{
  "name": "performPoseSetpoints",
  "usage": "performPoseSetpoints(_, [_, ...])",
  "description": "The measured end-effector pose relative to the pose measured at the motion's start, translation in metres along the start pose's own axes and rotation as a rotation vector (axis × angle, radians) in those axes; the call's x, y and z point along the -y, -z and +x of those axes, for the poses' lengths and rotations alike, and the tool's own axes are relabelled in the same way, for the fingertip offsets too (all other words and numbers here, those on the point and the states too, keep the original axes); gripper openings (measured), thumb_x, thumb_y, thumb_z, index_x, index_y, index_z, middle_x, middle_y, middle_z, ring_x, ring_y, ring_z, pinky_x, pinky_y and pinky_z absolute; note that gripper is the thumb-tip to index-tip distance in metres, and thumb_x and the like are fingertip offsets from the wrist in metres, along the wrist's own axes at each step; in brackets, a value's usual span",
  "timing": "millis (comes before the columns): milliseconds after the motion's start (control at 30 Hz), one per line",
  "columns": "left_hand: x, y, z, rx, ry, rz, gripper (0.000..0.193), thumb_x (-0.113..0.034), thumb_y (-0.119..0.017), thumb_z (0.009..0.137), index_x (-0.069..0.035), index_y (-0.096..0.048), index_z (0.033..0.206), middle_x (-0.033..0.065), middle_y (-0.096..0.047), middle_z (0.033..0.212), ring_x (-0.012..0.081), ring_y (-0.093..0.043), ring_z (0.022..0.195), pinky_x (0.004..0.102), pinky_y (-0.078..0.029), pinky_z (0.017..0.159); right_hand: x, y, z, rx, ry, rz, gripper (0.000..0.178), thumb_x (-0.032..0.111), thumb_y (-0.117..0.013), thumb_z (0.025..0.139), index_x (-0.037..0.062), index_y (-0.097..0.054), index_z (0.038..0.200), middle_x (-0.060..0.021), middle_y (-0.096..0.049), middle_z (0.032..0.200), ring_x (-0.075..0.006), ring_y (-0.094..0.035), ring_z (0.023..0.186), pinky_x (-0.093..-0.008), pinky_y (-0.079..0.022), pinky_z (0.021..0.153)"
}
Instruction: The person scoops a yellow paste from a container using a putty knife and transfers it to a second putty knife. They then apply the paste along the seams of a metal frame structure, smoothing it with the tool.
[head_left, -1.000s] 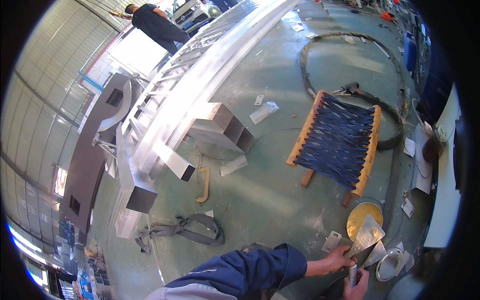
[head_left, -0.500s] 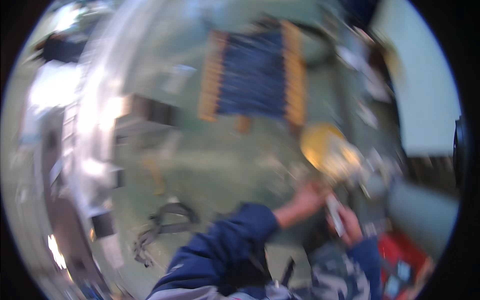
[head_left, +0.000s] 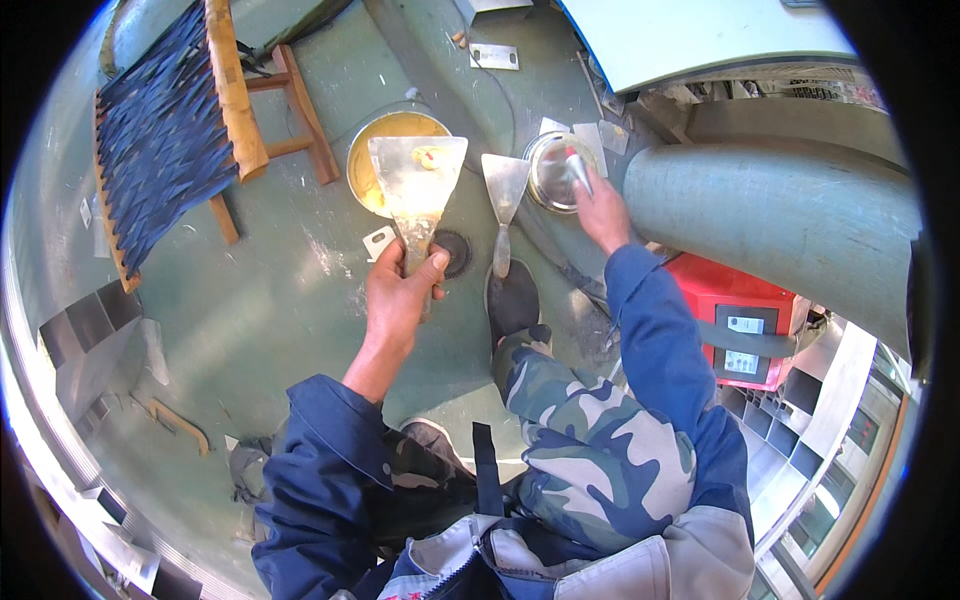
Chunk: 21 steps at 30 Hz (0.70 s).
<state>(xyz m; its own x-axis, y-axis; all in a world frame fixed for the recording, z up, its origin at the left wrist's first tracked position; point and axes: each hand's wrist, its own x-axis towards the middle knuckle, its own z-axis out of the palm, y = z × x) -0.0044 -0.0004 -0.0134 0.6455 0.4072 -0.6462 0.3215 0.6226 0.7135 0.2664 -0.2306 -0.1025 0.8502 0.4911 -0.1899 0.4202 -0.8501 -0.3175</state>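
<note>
A: Left side first. What has it got?

B: Left grip [head_left: 403, 285] clasped round the handle of a broad scraper [head_left: 412, 185], blade pointing away from the person. On the blade, a yellow dab with a touch of red.

A: Position of that blade?

B: Overlapping the mouth of a round tin [head_left: 352, 168] on the green floor [head_left: 290, 335]. Yellow paste [head_left: 403, 123] inside. Contact between blade and rim: cannot tell from this angle.

A: Right side?

B: Right grip [head_left: 605, 212] wrapped round 1 slim pale tube [head_left: 581, 174], red at its far end. Tube lies across the view of a shiny round lid [head_left: 543, 185]; whether the 2 touch, cannot tell.

A: Between the hands?

B: A 2nd scraper [head_left: 503, 183], narrower, blade away from the person, handle end by the toe of a dark shoe [head_left: 514, 303]. Neither hand is on it.

A: Surroundings?

B: Slotted white plate [head_left: 379, 243] just beside the tin, near the left hand. Dark toothed disc [head_left: 456, 253] (partly behind the left fingers, so outline incomplete). Wooden stool with blue woven seat [head_left: 165, 130], upper left. Right of the lid, a large pale cylinder [head_left: 770, 200]; below that, a red machine [head_left: 697, 287] near the right sleeve [head_left: 655, 325].
</note>
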Motion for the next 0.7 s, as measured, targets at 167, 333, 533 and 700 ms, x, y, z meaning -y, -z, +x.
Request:
performPoseSetpoints(167, [0.005,0.003,0.001,-0.057,0.026,-0.005,0.017,-0.017,-0.069,0.102,-0.003,-0.065,0.112,0.0008,-0.067,0.093,0.0086,-0.060,0.078,0.0263,-0.053,0.066,0.023,-0.016,-0.019,-0.331,0.225,-0.237,0.077,0.046,-0.070,0.094,0.0062,-0.042,0.154,-0.0233,-0.069,0.110,-0.0407,-0.069,0.099,-0.0526,-0.056,0.079])
performPoseSetpoints(333, [0.007,0.001,0.002,-0.063,0.034,-0.024,0.017,-0.021,-0.061,0.107,-0.005,-0.063,0.112,0.0011,-0.066,0.094,0.0094,-0.061,0.079,0.0262,-0.054,0.068,0.109,-0.034,-0.062,0.283,-0.005,-0.132,0.099,0.048,-0.075,0.088,-0.0002,-0.027,0.159,-0.0216,-0.074,0.091,-0.0405,-0.073,0.082,-0.0529,-0.057,0.071])
performPoseSetpoints(533, [0.008,0.001,0.001,-0.061,0.034,-0.023,0.015,-0.020,-0.061,0.107,-0.005,-0.062,0.112,0.0010,-0.065,0.093,0.0094,-0.061,0.079,0.0266,-0.055,0.069,0.094,-0.073,-0.074,0.203,-0.074,0.012,0.098,0.037,-0.076,0.089,-0.0027,-0.022,0.160,-0.0222,-0.075,0.091,-0.0440,-0.072,0.082,-0.0522,-0.057,0.073])
performPoseSetpoints(700, [0.006,0.001,0.000,-0.063,0.026,-0.085,0.014,-0.017,-0.060,0.107,-0.005,-0.063,0.113,0.0010,-0.066,0.091,0.0092,-0.059,0.078,0.0267,-0.053,0.067,0.074,-0.051,-0.078,0.016,-0.027,0.438,0.078,0.026,-0.072,0.092,0.0003,-0.036,0.155,-0.0242,-0.074,0.111,-0.0454,-0.071,0.098,-0.0505,-0.055,0.084])
